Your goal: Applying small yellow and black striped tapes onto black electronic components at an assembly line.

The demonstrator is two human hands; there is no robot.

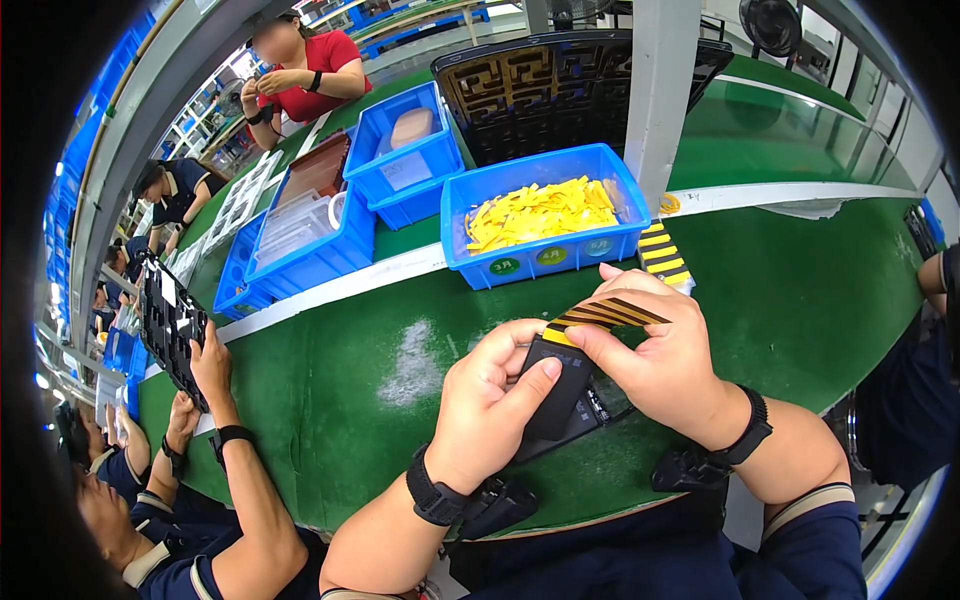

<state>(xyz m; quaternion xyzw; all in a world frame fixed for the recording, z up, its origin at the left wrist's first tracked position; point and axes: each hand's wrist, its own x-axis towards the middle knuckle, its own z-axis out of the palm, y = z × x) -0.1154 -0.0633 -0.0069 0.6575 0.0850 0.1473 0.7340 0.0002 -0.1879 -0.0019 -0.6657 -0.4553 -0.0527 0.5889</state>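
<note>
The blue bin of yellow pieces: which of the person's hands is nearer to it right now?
Right. The right hand, pinching a yellow-and-black striped strip, sits just below the blue bin. The left hand, gripping the black device, is lower and further left.

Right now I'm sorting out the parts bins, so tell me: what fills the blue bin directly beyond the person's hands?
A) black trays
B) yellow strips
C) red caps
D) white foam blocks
B: the blue bin just past the left hand and right hand holds a heap of yellow strips; no foam, trays or caps lie in it.
</note>
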